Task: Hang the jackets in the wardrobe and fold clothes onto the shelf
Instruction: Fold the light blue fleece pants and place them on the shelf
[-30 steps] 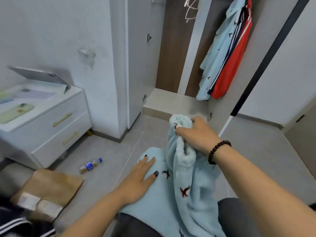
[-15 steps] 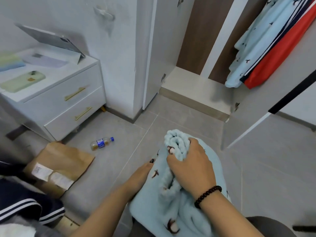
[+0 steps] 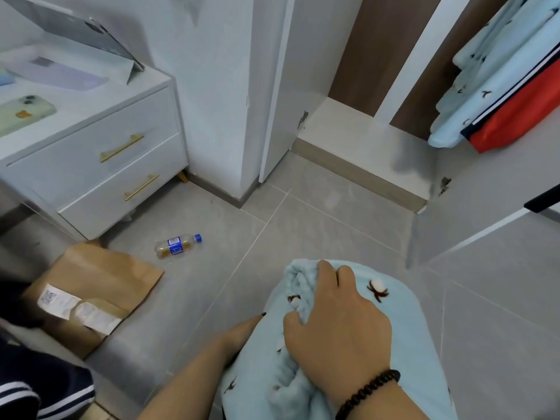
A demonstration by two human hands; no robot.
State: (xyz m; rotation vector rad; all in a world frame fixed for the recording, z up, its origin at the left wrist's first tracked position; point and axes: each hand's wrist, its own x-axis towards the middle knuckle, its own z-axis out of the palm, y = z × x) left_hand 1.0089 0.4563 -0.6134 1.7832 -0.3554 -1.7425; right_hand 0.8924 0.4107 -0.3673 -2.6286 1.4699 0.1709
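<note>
Gripping bunched light-blue fleece garment [image 3: 394, 322] on the lap: right hand [image 3: 336, 325] clenched round its fold. Left hand [image 3: 242, 330] tucked beneath it, grip can't tell. Wardrobe [image 3: 357, 131] open ahead, jackets [image 3: 500, 95] hanging.

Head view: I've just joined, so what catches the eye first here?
The light blue fleece garment at bottom centre, bunched under the right hand, whose fingers grip a fold. At upper right, a blue and a red jacket hang in the open wardrobe. A small bottle lies on the floor tiles.
</note>
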